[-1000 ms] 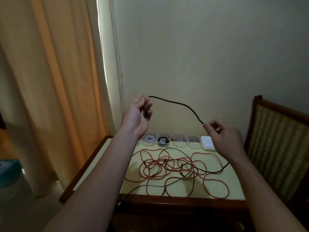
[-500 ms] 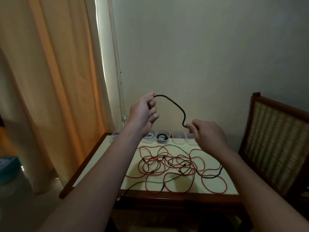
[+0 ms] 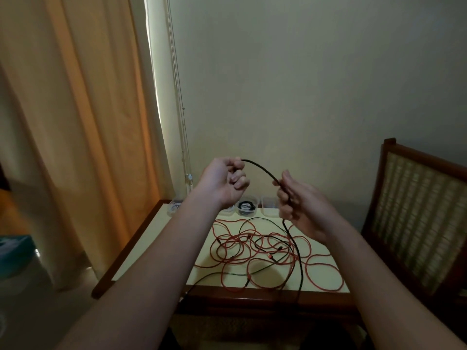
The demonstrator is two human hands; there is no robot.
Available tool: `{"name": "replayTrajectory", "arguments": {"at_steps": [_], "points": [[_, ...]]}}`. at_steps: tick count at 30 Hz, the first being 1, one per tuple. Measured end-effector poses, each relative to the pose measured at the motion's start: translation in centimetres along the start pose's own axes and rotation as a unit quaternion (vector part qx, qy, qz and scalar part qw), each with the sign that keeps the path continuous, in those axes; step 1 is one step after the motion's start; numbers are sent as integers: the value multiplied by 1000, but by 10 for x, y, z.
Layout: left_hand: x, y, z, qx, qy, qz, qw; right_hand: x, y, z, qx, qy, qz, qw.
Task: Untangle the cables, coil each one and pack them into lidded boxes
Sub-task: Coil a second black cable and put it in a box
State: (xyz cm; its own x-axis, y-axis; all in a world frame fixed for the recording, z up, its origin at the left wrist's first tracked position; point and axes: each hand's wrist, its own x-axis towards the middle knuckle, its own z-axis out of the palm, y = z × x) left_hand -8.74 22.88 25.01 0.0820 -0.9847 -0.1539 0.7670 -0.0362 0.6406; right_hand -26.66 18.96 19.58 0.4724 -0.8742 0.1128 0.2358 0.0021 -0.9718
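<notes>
Background is a plain cream wall with a tan curtain to the left and a cane-backed chair to the right. A wood-rimmed table sits below both hands.

I note the left hand is raised above the table with its fingers curled tight round one end of the black cable. From that grip the cable arcs up and over to the right hand, which pinches it between thumb and fingers. Below the right grip the cable hangs down to the tabletop and runs on over the front edge.

Beneath and between the two grips, the red cables lie in a loose tangle on the table, crossed by thin dark strands. Beyond the hands, by the wall, stands a row of clear boxes; one box holds a black coil.
</notes>
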Motion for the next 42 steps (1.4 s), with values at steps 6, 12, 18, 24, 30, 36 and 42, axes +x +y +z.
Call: {"name": "replayTrajectory", "arguments": {"at_steps": [6,12,18,24,30,36,42], "points": [[0,20,-8,-99,58,16,993,1,13,-26,-186,128,-64,972],[4,32,-13,-125,41,66,989,0,32,-43,-443,185,-140,866],[2,8,-2,74,-28,190,979,-1,28,-25,-700,104,-157,688],[1,-24,-9,509,-50,304,804,-8,6,-5,-691,43,-228,684],[3,-33,-15,582,-76,250,770,-5,-20,-8,-613,76,-361,699],[4,-32,-6,323,-138,34,936,2,-25,-7,-488,161,-336,789],[-2,-24,-7,59,-256,-102,960,-3,-13,16,-305,137,-171,927]]}}
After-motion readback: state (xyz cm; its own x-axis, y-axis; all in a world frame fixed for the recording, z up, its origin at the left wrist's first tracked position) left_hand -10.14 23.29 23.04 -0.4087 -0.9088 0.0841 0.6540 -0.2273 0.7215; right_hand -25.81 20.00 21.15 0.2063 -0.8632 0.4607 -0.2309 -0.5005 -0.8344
